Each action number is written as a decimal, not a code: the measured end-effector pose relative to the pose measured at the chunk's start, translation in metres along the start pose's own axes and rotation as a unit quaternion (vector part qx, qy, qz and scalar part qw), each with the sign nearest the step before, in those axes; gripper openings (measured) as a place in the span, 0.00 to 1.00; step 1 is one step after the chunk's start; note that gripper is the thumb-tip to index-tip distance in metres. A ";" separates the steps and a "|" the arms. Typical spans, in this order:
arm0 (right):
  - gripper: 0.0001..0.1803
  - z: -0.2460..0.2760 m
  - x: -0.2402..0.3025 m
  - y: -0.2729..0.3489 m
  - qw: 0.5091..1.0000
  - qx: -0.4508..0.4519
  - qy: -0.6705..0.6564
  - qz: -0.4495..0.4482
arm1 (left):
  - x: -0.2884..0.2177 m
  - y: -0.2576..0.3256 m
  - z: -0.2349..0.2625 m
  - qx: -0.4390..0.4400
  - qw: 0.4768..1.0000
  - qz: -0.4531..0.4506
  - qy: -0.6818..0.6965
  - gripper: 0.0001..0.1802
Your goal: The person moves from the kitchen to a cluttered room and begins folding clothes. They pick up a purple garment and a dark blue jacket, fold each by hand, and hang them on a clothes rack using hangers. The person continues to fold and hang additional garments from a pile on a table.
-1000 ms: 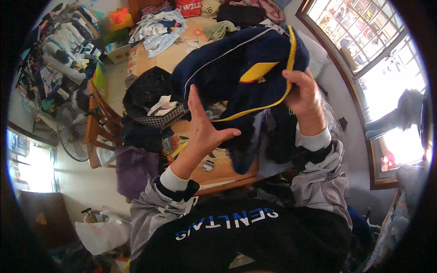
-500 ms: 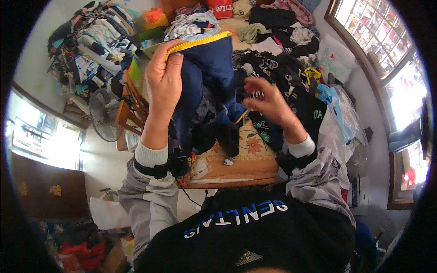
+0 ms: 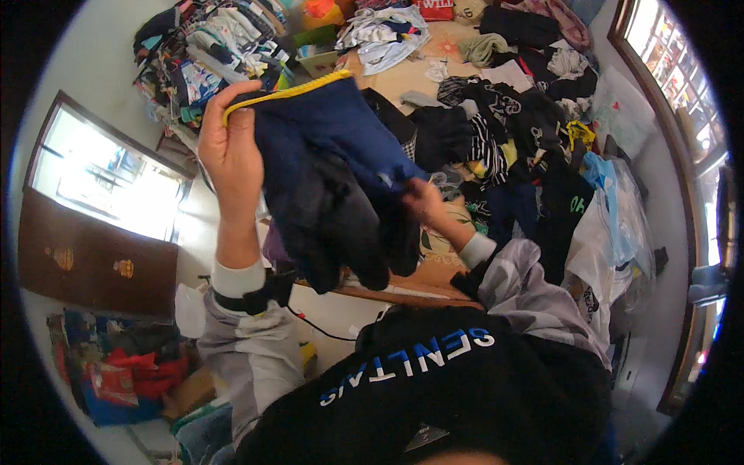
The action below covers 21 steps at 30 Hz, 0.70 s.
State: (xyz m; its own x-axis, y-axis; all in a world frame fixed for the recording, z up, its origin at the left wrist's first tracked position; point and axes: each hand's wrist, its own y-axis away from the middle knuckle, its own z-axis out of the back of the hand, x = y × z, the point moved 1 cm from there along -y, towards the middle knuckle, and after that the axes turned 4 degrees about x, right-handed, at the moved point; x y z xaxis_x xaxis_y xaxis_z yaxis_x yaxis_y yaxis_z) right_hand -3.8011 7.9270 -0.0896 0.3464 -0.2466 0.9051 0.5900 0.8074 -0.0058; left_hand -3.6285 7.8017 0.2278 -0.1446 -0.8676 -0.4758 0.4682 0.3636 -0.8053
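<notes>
A pair of navy trousers [image 3: 322,116] with a yellow waistband edge hangs in front of me, above the bed. My left hand [image 3: 230,151] pinches the left end of the yellow edge, thumb on the near side. Below the navy part droop dark, blackish folds of the cloth. My right hand [image 3: 428,203], somewhat blurred, has its fingers closed on the right side of the navy cloth, which is drawn out toward it. The fingertips there are partly hidden by the fabric.
Dark clothes [image 3: 496,124] lie heaped over the bed's right side, with light clothes [image 3: 384,35] at its far end. Another tall clothes heap [image 3: 217,54] stands far left. Plastic bags [image 3: 612,232] sit by the window. A black cable [image 3: 322,332] hangs near my left sleeve.
My left hand has moved left with the trousers, which now hang slanted. My right hand has gone from open beside the cloth to holding its right side. The view has turned left.
</notes>
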 end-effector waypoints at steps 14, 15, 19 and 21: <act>0.12 0.160 0.059 0.082 0.892 -0.348 -0.261 0.121 | 0.031 0.077 0.060 0.120 0.991 0.002 -0.053 0.14; 0.12 0.156 0.044 0.091 0.871 -0.336 -0.348 0.087 | 0.028 0.089 0.055 0.192 0.980 -0.030 -0.051 0.13; 0.17 0.134 -0.037 0.112 0.740 -0.236 -0.613 -0.142 | 0.024 0.167 -0.002 0.508 0.860 0.013 0.052 0.17; 0.21 0.124 -0.078 0.117 0.701 -0.224 -0.638 -0.226 | 0.032 0.213 -0.034 0.597 0.795 0.007 0.111 0.16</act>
State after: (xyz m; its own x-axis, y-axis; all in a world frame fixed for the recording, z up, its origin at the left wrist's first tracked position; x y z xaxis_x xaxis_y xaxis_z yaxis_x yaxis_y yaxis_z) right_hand -3.8502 8.1072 -0.1083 -0.7163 0.4883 0.4985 0.6976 0.4820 0.5302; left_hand -3.5628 7.8631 0.0288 -0.2207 -0.7364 -0.6395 0.9451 -0.3234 0.0463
